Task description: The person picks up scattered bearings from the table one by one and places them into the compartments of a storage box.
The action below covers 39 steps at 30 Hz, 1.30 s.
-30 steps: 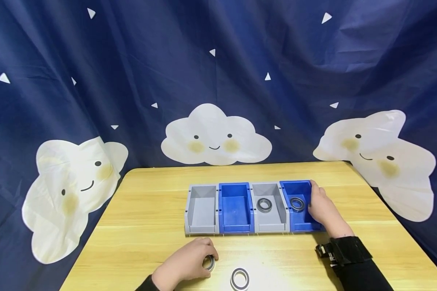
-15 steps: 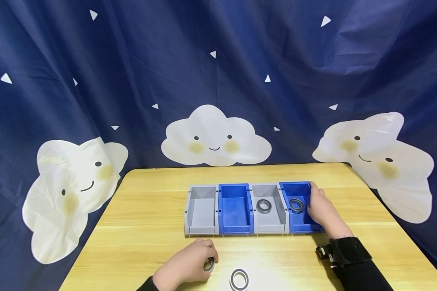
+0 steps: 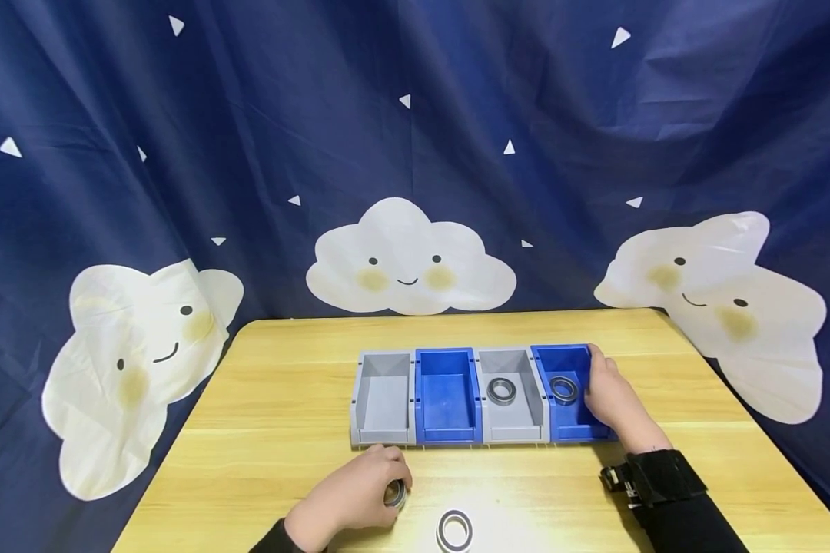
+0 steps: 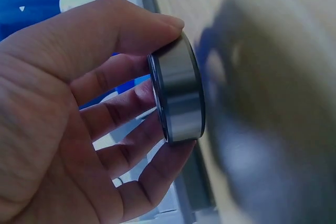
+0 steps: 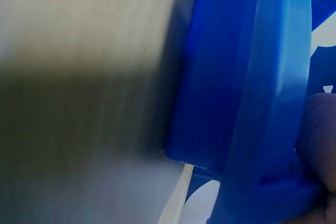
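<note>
My left hand pinches a ball bearing between thumb and fingertips, close over the table in front of the bins. In the left wrist view its smooth steel outer ring faces me, tilted on edge. At the right end of the bin row, my right hand grips the side wall of a blue bin. That bin holds a bearing. In the right wrist view the blue bin wall fills the middle, with part of the hand at the right edge.
Left of that bin stand a grey bin with a bearing inside, a blue bin and another grey bin. One more bearing lies on the wooden table near the front. A dark blue curtain hangs behind.
My left hand has risen slightly and shifted a little left with the bearing, which now shows more tilted. The right hand stays on the blue bin.
</note>
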Each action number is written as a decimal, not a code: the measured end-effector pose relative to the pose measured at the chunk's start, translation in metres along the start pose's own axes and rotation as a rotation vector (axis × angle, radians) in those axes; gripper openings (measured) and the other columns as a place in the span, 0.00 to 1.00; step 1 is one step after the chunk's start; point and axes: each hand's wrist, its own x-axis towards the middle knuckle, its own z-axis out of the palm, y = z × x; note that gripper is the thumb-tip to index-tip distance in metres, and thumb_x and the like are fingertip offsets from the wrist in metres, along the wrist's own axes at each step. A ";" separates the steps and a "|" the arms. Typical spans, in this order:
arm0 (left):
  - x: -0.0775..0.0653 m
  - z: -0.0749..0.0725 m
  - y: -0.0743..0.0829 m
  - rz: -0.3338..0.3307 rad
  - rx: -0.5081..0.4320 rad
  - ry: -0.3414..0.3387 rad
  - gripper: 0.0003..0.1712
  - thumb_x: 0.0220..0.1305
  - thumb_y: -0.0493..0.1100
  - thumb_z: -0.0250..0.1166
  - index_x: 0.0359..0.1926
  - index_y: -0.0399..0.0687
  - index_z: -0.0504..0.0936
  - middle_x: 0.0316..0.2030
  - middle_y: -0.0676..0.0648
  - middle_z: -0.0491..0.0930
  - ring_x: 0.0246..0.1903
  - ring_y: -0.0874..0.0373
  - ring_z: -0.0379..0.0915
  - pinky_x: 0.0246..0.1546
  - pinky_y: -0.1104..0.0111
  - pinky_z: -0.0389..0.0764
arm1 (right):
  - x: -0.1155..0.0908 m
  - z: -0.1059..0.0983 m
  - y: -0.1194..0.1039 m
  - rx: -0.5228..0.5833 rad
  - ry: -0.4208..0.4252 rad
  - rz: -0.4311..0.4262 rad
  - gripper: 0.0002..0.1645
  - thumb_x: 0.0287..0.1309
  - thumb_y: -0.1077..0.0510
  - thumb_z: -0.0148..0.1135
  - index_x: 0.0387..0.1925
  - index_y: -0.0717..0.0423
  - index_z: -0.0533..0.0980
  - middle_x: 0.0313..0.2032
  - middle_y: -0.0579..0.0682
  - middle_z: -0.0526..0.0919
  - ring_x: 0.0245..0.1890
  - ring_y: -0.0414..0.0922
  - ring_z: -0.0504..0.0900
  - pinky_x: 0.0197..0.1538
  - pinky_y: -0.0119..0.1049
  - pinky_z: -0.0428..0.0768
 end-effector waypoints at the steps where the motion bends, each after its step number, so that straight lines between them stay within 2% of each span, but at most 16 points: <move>1: 0.000 -0.002 0.000 -0.007 -0.003 -0.002 0.16 0.40 0.38 0.75 0.34 0.54 0.85 0.35 0.62 0.75 0.37 0.67 0.67 0.41 0.75 0.75 | 0.000 0.000 0.000 -0.002 0.001 -0.002 0.45 0.57 0.73 0.54 0.71 0.80 0.44 0.57 0.86 0.61 0.49 0.72 0.75 0.53 0.66 0.75; 4: 0.003 -0.010 0.000 -0.036 -0.024 -0.017 0.15 0.42 0.39 0.75 0.36 0.53 0.85 0.36 0.61 0.75 0.39 0.66 0.69 0.44 0.73 0.77 | 0.000 0.001 0.001 -0.006 0.009 -0.010 0.44 0.57 0.73 0.54 0.70 0.81 0.45 0.56 0.86 0.61 0.49 0.72 0.75 0.53 0.66 0.75; 11: 0.012 -0.025 -0.003 -0.053 -0.054 -0.056 0.16 0.47 0.41 0.76 0.41 0.50 0.87 0.38 0.61 0.76 0.41 0.64 0.70 0.45 0.70 0.79 | 0.001 0.003 0.003 -0.013 0.043 -0.047 0.45 0.53 0.73 0.54 0.69 0.81 0.46 0.53 0.86 0.64 0.49 0.74 0.74 0.52 0.67 0.75; 16: 0.021 -0.033 -0.005 -0.057 -0.063 -0.066 0.18 0.49 0.43 0.75 0.44 0.50 0.87 0.42 0.60 0.77 0.45 0.62 0.72 0.49 0.68 0.78 | 0.001 0.005 0.002 -0.010 0.036 -0.038 0.43 0.56 0.73 0.53 0.69 0.81 0.46 0.54 0.86 0.63 0.49 0.73 0.74 0.52 0.66 0.75; 26: 0.051 -0.044 -0.005 -0.052 -0.062 -0.061 0.20 0.50 0.43 0.75 0.46 0.48 0.86 0.43 0.59 0.78 0.48 0.59 0.72 0.49 0.68 0.77 | -0.001 0.002 0.001 -0.023 0.043 -0.041 0.42 0.58 0.73 0.53 0.69 0.82 0.46 0.52 0.85 0.64 0.49 0.73 0.74 0.53 0.66 0.75; 30: 0.064 -0.044 -0.003 -0.025 -0.051 -0.052 0.20 0.50 0.43 0.75 0.47 0.49 0.86 0.43 0.59 0.77 0.46 0.61 0.72 0.48 0.69 0.77 | -0.001 0.001 0.000 -0.027 0.029 -0.031 0.43 0.58 0.73 0.53 0.69 0.82 0.45 0.53 0.85 0.64 0.49 0.73 0.75 0.53 0.66 0.75; 34: 0.078 -0.049 -0.002 0.009 -0.026 -0.037 0.20 0.51 0.42 0.73 0.47 0.49 0.87 0.42 0.58 0.78 0.46 0.60 0.73 0.51 0.68 0.77 | -0.001 -0.001 0.000 -0.026 0.027 -0.028 0.44 0.58 0.73 0.54 0.70 0.81 0.45 0.53 0.85 0.63 0.48 0.73 0.75 0.52 0.66 0.75; 39: 0.094 -0.053 -0.001 0.016 -0.014 -0.035 0.17 0.53 0.43 0.72 0.46 0.50 0.87 0.41 0.58 0.77 0.45 0.61 0.72 0.51 0.70 0.76 | -0.001 -0.001 -0.001 -0.027 0.028 -0.026 0.43 0.58 0.73 0.53 0.69 0.82 0.45 0.53 0.85 0.64 0.48 0.73 0.75 0.53 0.67 0.75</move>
